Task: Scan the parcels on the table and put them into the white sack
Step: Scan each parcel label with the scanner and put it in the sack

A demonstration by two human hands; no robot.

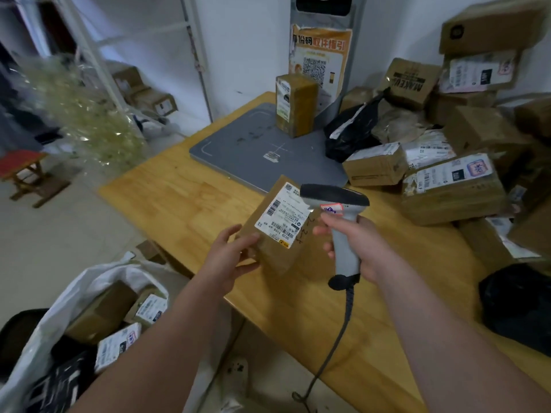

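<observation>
Single head-worn wide-angle view, facing forward and downward, close above the table at frame centre.

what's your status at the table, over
Left hand holds small parcel, label up. Right hand grips scanner over the label. White sack open beside table, nothing blocking.

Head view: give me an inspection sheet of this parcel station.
Surface: light wooden table, flat grey scan pad on it.
Job's things: small brown cardboard parcel with white label; grey handheld scanner; crumpled white sack holding parcels.
Clutter: heap of brown boxes and black plastic bags on the right.
Hands: left hand holds the parcel; right hand grips the scanner.
Cables: grey scanner cord hangs from its handle.
Surroundings: red-topped stool, orange poster.
</observation>
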